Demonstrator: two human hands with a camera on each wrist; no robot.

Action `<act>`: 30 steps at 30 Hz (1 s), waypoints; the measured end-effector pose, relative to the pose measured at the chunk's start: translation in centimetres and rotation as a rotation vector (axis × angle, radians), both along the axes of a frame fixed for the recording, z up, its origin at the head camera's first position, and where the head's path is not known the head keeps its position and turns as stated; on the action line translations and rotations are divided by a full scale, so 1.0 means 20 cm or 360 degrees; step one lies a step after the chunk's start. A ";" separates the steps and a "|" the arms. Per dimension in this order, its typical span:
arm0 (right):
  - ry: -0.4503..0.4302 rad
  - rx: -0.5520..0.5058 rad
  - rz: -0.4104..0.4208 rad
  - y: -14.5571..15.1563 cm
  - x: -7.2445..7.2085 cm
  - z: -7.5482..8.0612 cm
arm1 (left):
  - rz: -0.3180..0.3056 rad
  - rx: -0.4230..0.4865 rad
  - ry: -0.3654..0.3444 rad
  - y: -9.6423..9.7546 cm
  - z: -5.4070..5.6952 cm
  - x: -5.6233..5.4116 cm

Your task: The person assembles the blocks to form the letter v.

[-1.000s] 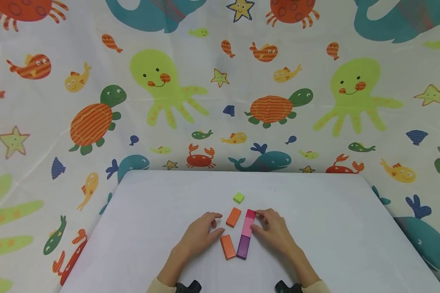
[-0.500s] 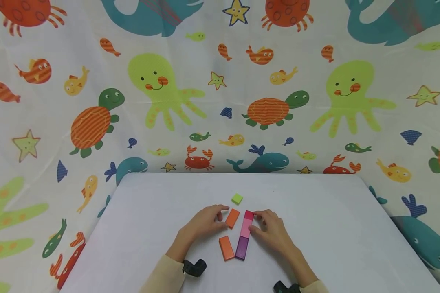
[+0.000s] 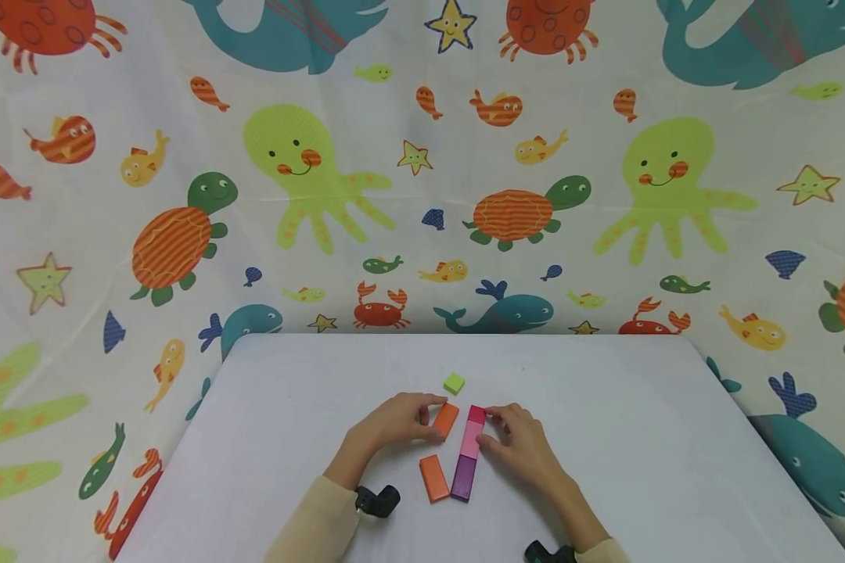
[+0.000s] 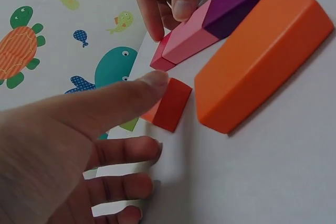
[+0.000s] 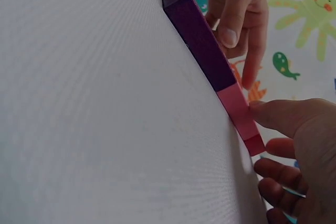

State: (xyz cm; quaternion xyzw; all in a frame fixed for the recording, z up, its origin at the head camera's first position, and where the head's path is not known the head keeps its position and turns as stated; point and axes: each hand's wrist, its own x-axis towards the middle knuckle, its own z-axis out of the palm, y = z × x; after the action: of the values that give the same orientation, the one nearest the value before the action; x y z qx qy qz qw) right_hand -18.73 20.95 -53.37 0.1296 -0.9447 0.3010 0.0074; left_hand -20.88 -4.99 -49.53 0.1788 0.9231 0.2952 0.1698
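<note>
My left hand point(image 3: 397, 419) has its thumb and pointing finger a bit apart, at the two ends of an orange block point(image 3: 447, 421). I can't tell if they pinch it. My right hand point(image 3: 524, 442) is loose and bent a little, holding nothing; its thumb touches a pink block point(image 3: 471, 439), and its pointing finger is right by a red block point(image 3: 476, 414). Those two and a purple block point(image 3: 463, 478) make a line just left of my right fingers. A second orange block point(image 3: 434, 478) is closer to me than my left thumb. A small green block point(image 3: 454, 383) sits just past my left pointing finger.
</note>
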 end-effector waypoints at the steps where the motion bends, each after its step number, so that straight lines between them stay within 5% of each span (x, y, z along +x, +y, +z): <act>1: -0.0001 0.0001 0.0000 0.00 0.00 0.00 | 0.0007 -0.0003 -0.0017 0.00 0.00 0.00; 17: -0.0031 0.0010 -0.0010 -0.01 0.01 0.01 | -0.0070 -0.0025 -0.0115 -0.01 0.02 -0.05; 30: -0.0096 -0.0050 0.0029 -0.02 0.06 0.04 | 0.0061 0.0053 -0.0061 -0.03 -0.02 -0.02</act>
State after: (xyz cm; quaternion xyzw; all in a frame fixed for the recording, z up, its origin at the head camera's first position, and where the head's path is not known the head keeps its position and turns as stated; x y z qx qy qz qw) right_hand -17.54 20.59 -52.66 0.1289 -0.9385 0.3196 -0.0216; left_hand -21.29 -5.53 -49.93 0.1583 0.9178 0.3171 0.1789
